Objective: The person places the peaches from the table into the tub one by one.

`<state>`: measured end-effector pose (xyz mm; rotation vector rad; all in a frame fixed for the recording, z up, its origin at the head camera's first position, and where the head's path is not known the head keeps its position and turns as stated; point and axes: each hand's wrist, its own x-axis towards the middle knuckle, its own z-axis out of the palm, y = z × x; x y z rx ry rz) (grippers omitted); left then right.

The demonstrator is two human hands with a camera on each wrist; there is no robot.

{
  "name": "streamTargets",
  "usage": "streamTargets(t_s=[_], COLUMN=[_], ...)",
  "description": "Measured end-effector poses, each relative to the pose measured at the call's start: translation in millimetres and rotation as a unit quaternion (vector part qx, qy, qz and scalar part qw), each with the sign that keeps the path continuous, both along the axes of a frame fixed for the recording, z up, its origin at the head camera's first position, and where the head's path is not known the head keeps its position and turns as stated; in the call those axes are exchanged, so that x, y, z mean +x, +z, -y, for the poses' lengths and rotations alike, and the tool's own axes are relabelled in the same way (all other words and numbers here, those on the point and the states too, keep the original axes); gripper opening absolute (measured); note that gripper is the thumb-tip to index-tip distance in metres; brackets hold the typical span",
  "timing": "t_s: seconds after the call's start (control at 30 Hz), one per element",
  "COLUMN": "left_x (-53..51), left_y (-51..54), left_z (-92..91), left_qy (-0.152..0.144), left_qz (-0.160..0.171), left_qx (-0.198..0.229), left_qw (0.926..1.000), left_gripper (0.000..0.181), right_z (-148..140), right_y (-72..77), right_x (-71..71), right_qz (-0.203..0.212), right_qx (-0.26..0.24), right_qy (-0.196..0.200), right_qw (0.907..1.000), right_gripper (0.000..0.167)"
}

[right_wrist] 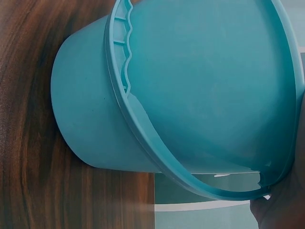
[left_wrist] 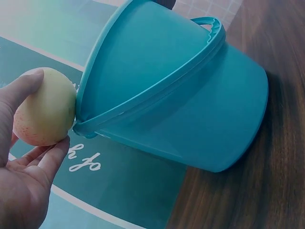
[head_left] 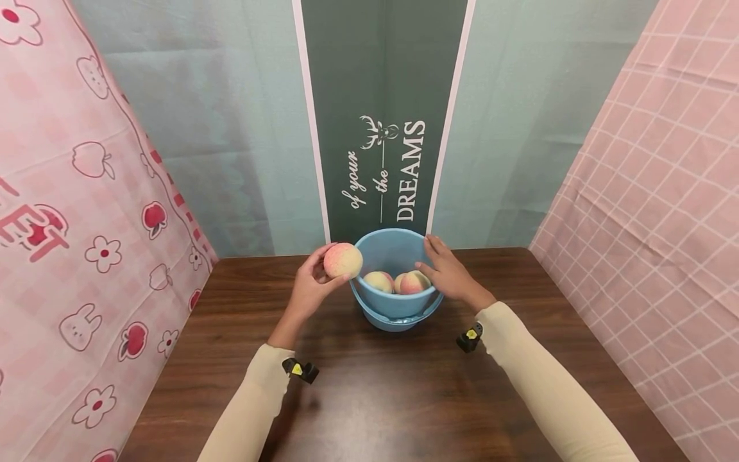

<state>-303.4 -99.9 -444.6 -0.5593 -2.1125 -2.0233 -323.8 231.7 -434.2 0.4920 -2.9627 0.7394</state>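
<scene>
A light blue plastic bucket [head_left: 398,307] stands upright on the table, its handle hanging down at the front. Inside it lie several peaches [head_left: 379,281], pale yellow with a pink blush. My left hand [head_left: 308,285] holds another peach [head_left: 343,261] between thumb and fingers, level with the left rim. In the left wrist view this peach [left_wrist: 46,107] is right up against the bucket's rim. On the opposite side my right hand [head_left: 453,276] grips the rim, thumb over the inside. Only part of the right hand [right_wrist: 283,205] shows in the right wrist view, beside the handle joint.
The dark wooden table [head_left: 392,398] ends at a green and pale blue cloth backdrop [head_left: 231,128] close behind the bucket. Pink patterned cloth [head_left: 86,256] hangs on the left, and pink checked cloth [head_left: 664,212] on the right.
</scene>
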Motion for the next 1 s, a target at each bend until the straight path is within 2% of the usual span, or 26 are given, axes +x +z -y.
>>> streamTargets(t_s=[0.07,0.17,0.67,1.0], left_x=[-7.5,-11.8,-19.8,-27.4], left_y=[-7.2,-8.5,-5.4,0.9], left_z=[-1.5,-4.2,-15.2,-26.5], left_qy=[0.0,-0.003,-0.014,-0.027], left_qz=[-0.005,-0.014,-0.049,-0.067], left_qx=[-0.003,-0.012,-0.031,-0.066], left_qw=[1.0,0.9998,0.9982,0.9952], left_gripper=[0.075,0.075,0.07,0.071], right_z=[0,0,-2,-1], right_y=[-0.3,-1.0,-2.1,-1.1], right_x=[-0.1,-0.5,-1.8,-2.0], right_qz=[0.0,-0.001,-0.003,0.001], right_qx=[0.0,-0.001,-0.002,0.0], right_qy=[-0.001,-0.001,-0.001,-0.002], right_qw=[1.0,1.0,1.0,1.0], right_gripper=[0.074,0.074,0.074,0.074])
